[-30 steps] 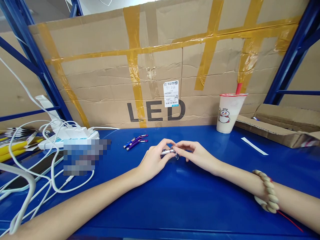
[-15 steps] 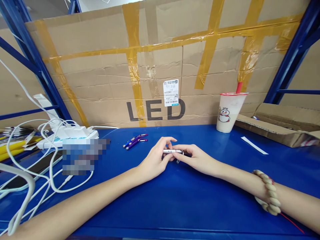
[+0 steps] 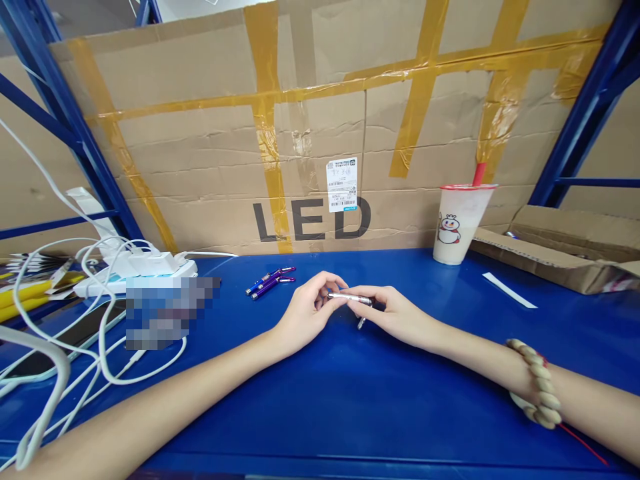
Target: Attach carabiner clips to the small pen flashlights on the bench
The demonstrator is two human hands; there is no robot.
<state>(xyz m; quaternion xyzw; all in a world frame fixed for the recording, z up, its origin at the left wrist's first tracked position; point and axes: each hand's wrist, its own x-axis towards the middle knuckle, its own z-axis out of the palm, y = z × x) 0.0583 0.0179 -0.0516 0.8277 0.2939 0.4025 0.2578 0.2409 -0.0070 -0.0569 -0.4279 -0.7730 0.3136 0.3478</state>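
Observation:
Between my hands, above the blue tabletop (image 3: 320, 400), is a slim silver keychain flashlight (image 3: 354, 299) lying nearly level. My left hand (image 3: 311, 313) pinches its left end between thumb and fingers. The fingers of my right hand (image 3: 395, 312) close on its right part, and a small metal piece, apparently its clip (image 3: 361, 323), hangs below them. Farther back on the left lie a blue keychain flashlight (image 3: 257, 285) and a purple one (image 3: 266, 287), both with carabiner clips, close together.
White cables, a power strip (image 3: 187, 272), a phone (image 3: 60, 337) and a blurred-out patch crowd the left. On the right stand a drink cup (image 3: 460, 227) with a red straw, a white strip (image 3: 509, 291) and an open cardboard box (image 3: 575, 267). Behind rises a big taped carton (image 3: 210, 167).
The silver flashlight has shifted slightly right and now tilts down to the right, showing more of its right end. The hanging metal piece is more visible. Both hands keep nearly the same place.

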